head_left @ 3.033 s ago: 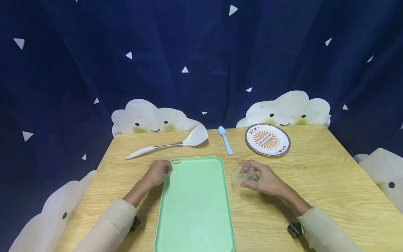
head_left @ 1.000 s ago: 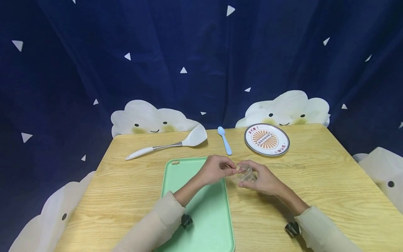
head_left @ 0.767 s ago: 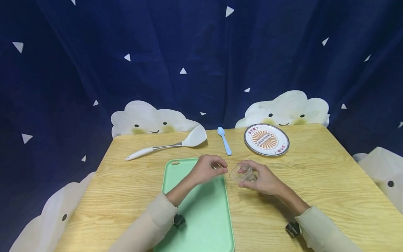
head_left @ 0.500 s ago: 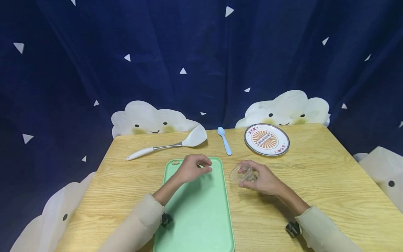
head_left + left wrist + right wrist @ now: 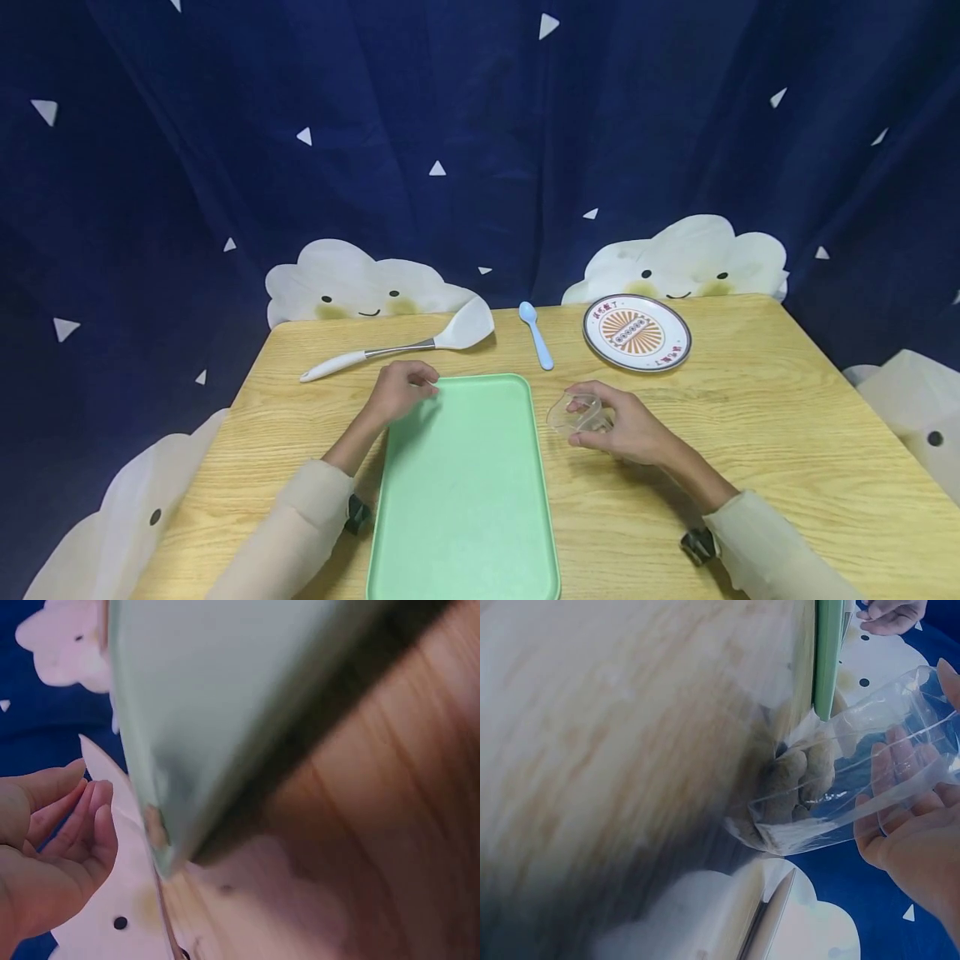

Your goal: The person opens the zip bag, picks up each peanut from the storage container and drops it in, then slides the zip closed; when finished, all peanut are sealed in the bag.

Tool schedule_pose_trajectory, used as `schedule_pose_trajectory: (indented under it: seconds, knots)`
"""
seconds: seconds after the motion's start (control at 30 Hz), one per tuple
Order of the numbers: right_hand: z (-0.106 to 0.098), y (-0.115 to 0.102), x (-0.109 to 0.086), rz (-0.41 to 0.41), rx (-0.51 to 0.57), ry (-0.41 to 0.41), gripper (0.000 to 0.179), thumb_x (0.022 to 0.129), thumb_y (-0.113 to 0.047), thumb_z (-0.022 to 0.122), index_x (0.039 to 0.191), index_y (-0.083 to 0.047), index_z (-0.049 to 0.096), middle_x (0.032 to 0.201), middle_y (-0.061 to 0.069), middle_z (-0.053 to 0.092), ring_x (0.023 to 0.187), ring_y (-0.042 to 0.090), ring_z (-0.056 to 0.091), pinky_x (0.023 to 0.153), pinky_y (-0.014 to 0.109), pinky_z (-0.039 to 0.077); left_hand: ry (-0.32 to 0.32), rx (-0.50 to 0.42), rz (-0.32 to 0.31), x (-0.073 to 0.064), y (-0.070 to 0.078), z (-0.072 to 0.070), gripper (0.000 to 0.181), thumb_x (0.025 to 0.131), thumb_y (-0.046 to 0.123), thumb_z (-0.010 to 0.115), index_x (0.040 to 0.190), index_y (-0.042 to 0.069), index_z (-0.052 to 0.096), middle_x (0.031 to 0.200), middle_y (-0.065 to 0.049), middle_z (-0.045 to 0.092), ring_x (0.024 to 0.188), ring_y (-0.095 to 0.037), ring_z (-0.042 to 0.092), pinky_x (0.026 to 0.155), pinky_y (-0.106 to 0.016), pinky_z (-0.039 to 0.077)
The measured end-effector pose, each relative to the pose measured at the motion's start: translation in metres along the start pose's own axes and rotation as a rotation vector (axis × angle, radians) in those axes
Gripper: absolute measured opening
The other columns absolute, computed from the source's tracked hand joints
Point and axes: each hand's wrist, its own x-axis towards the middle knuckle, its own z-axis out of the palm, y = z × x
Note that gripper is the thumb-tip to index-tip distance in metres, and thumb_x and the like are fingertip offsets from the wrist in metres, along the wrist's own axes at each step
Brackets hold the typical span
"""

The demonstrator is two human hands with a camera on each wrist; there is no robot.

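My right hand (image 5: pixel 626 423) holds a clear plastic bag (image 5: pixel 573 414) by its mouth, fingers spread along it, just right of the green tray (image 5: pixel 468 492). In the right wrist view several peanuts (image 5: pixel 786 784) lie in the bottom of the bag. My left hand (image 5: pixel 397 392) hovers over the tray's far left corner, thumb and fingers loosely bent. Nothing shows between its fingers in the left wrist view. One peanut (image 5: pixel 156 826) lies in that corner of the tray; the left hand hides it in the head view.
Behind the tray lie a white spatula (image 5: pixel 408 340) and a light blue spoon (image 5: pixel 537 336). A patterned plate (image 5: pixel 637 333) stands at the back right of the wooden table (image 5: pixel 750 433). A dark blue curtain (image 5: pixel 480 125) hangs behind.
My left hand reached from the tray's left side to the bag's mouth, then came back left above the tray corner. The right hand stays almost still with the bag.
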Motion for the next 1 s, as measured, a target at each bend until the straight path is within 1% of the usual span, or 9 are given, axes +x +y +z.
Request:
schedule_pose_trajectory:
  seconds: [0.13,0.27,0.43,0.6,0.73,0.87,1.0]
  knots:
    - [-0.001,0.0,-0.001,-0.004,-0.004,0.001,0.062,0.073,-0.035,0.081,0.127,-0.017,0.055,0.106,-0.001,0.068,0.102,0.021,0.061,0.084,0.032,0.047,0.021,0.032,-0.049,0.001,-0.011,-0.005,0.015,0.082,0.005,0.07,0.097,0.002,0.071,0.098,-0.012,0.071,0.09,-0.024,0.064,0.073,-0.033,0.053]
    - [-0.001,-0.001,-0.001,-0.006,-0.003,0.003,0.062,0.073,-0.034,0.081,0.127,-0.016,0.055,0.106,0.0,0.068,0.102,0.021,0.061,0.084,0.033,0.047,0.033,0.062,-0.073,0.003,-0.019,-0.006,0.012,0.082,0.003,0.069,0.094,0.003,0.071,0.093,-0.012,0.071,0.087,-0.023,0.065,0.071,-0.031,0.053]
    - [-0.001,-0.001,-0.001,-0.009,-0.006,0.005,0.062,0.073,-0.035,0.081,0.126,-0.016,0.056,0.106,0.001,0.068,0.102,0.02,0.061,0.085,0.034,0.047,0.05,0.095,-0.089,0.005,-0.023,-0.006,0.011,0.082,0.001,0.068,0.092,0.003,0.072,0.091,-0.012,0.072,0.086,-0.023,0.066,0.07,-0.031,0.053]
    - [-0.002,-0.001,-0.001,-0.009,-0.001,0.006,0.062,0.073,-0.035,0.081,0.126,-0.016,0.056,0.106,0.001,0.068,0.102,0.021,0.061,0.086,0.037,0.046,0.045,0.1,-0.098,0.006,-0.025,-0.004,0.009,0.081,0.001,0.069,0.09,0.002,0.071,0.09,-0.012,0.071,0.086,-0.023,0.064,0.072,-0.032,0.053]
    - [-0.002,-0.001,-0.001,-0.009,0.003,0.002,0.062,0.073,-0.035,0.081,0.126,-0.016,0.056,0.106,0.002,0.068,0.102,0.022,0.061,0.086,0.038,0.046,0.041,0.119,-0.085,0.006,-0.027,-0.003,0.006,0.081,-0.001,0.07,0.087,0.001,0.071,0.088,-0.011,0.07,0.085,-0.024,0.064,0.071,-0.033,0.053]
    - [-0.002,-0.001,-0.001,-0.01,0.005,-0.003,0.061,0.074,-0.035,0.08,0.127,-0.016,0.055,0.107,0.004,0.068,0.103,0.024,0.061,0.085,0.036,0.047,0.031,0.171,-0.046,0.008,-0.03,-0.001,0.002,0.081,0.0,0.069,0.083,0.0,0.071,0.083,-0.009,0.069,0.081,-0.022,0.063,0.068,-0.032,0.052]
    - [-0.002,-0.001,-0.001,-0.009,0.009,-0.008,0.061,0.074,-0.035,0.08,0.126,-0.016,0.056,0.107,0.004,0.068,0.103,0.025,0.061,0.087,0.038,0.046,0.017,0.21,-0.028,0.008,-0.03,0.001,0.002,0.081,0.002,0.071,0.082,0.0,0.07,0.08,-0.007,0.069,0.077,-0.019,0.061,0.067,-0.03,0.051]
